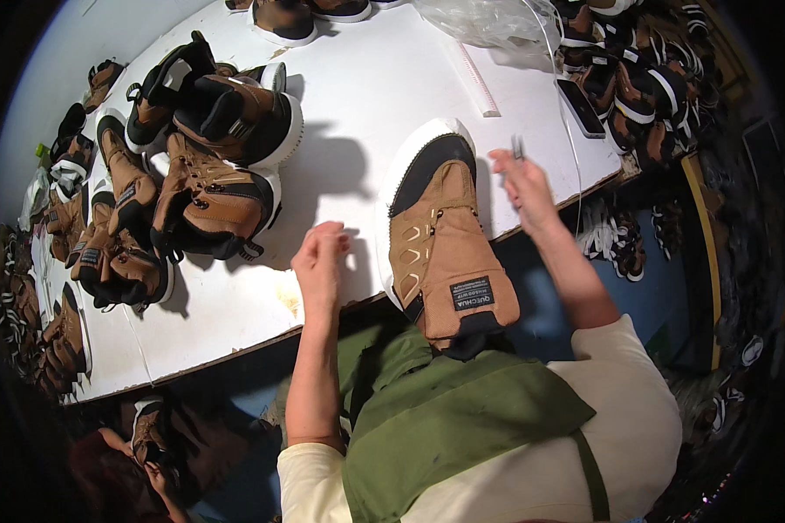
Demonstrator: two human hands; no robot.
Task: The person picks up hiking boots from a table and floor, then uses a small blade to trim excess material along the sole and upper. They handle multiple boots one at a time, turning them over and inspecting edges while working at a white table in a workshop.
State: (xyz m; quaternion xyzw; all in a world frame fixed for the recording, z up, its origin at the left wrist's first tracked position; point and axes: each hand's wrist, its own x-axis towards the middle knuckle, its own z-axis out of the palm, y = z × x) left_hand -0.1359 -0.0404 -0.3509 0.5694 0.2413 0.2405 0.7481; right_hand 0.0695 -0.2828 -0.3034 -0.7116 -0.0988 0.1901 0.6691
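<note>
A brown boot point(440, 240) with a black toe cap and white sole lies on the white table point(366, 96), its tongue toward my chest and its heel over the near edge. My left hand point(321, 260) hovers just left of the boot with its fingers pinched together; what it holds is too small to see. My right hand point(519, 181) is raised to the right of the boot's toe and pinches a small thin metal tool point(516, 146).
A pile of brown boots point(196, 148) lies at the table's left, with more along the far left edge. Black and white shoe parts point(637, 78) are heaped at the right, beside a dark phone point(582, 108), a white ruler point(478, 78) and a clear plastic bag point(488, 19). Another person's hand point(153, 453) holds a boot at lower left.
</note>
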